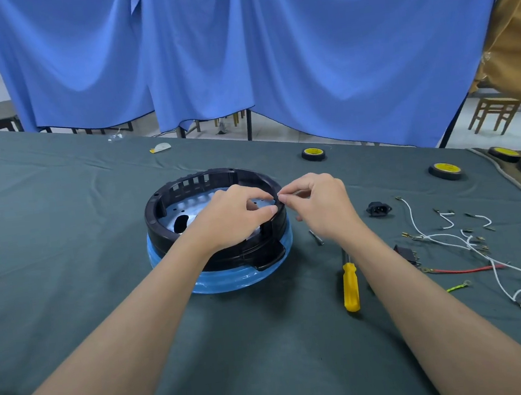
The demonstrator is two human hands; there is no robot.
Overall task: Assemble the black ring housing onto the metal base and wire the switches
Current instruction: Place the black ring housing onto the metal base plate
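The right hand's (pixel 321 203) thumb and forefinger are closed narrowly together on the right-hand rim of the black ring housing (pixel 158 221); its other fingers are curled loosely below. The left hand (pixel 235 213) reaches across the ring's opening. Its forefinger arches over and its thumb comes in beneath, and their tips close on the same spot of rim from the inside. Whether a small part sits between the fingertips, I cannot tell. Gripping one point from both sides probably serves to seat or line up the wall there, near a notch in the side.

The housing is a deep black plastic hoop with slotted ribs along its far wall and a tab jutting out at its near right. It sits on top of the metal base (pixel 229 281), which is wrapped in blue film. The base's pale floor shows through the opening. Both stand mid-table on the green cloth (pixel 62 218).

The wiring parts lie to the right, within reach:
- a bolt (pixel 316 237)
- a yellow screwdriver (pixel 350 287)
- a black socket (pixel 378 208)
- a switch (pixel 406 254), half hidden by the forearm
- the white wire harness (pixel 469 243), unattached

Tape rolls (pixel 446 170) lie farther off.
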